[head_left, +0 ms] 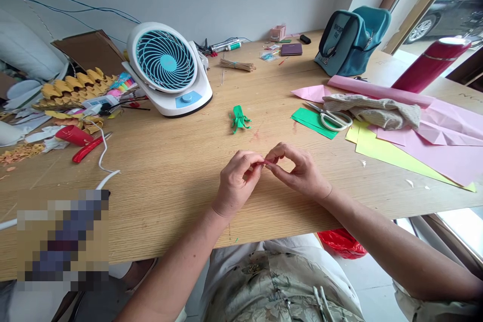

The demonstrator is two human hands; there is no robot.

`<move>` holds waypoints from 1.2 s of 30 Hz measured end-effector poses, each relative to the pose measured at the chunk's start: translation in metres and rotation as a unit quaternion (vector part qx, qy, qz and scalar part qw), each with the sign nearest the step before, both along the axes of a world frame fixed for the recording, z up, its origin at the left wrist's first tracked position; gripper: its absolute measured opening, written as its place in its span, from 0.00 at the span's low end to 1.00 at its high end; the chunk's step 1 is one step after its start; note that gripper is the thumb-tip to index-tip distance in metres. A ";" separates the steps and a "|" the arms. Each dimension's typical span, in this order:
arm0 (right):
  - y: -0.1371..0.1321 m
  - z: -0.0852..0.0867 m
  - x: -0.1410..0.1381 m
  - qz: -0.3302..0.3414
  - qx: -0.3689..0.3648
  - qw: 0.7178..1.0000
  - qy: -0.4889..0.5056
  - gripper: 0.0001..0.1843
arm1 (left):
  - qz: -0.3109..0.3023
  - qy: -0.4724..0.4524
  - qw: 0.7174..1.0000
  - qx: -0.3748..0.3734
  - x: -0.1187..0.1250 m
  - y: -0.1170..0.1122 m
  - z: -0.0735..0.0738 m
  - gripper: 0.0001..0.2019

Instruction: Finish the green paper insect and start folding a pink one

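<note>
Above the wooden table [181, 181], my left hand [238, 180] and my right hand [302, 173] meet fingertip to fingertip. Both are closed in a pinch on a small thin reddish piece [265, 162], mostly covered by the fingers, so its kind cannot be made out. Just beyond my left hand lies a green cut-and-curled paper shape [239, 119]. Past my right hand are green paper sheets [311, 122], with white-handled scissors [336, 121] resting partly on them.
A white fan [168, 68] stands at the back left, near red-handled pliers [90, 148] and paper scraps. On the right are pink paper [449, 156], yellow paper [392, 153], a grey cloth [377, 109], a red flask [430, 65] and a teal bag [350, 43]. Bundled sticks [237, 65] lie behind.
</note>
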State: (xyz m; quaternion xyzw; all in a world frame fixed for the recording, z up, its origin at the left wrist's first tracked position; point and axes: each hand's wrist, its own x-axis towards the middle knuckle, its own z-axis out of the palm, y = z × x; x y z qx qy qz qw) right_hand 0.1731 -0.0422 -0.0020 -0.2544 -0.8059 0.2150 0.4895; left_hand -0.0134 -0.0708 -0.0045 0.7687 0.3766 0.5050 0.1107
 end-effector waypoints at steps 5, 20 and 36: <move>0.001 -0.001 0.000 0.003 -0.010 1.000 0.005 0.03 | -0.006 0.008 1.000 0.004 -0.001 0.001 0.000 0.08; 0.003 -0.001 0.000 0.008 -0.012 1.000 0.005 0.05 | -0.014 0.019 1.000 0.014 -0.001 0.003 0.001 0.10; 0.005 -0.002 0.004 0.039 0.043 0.997 -0.043 0.08 | -0.032 0.035 0.998 0.046 -0.001 0.006 0.002 0.09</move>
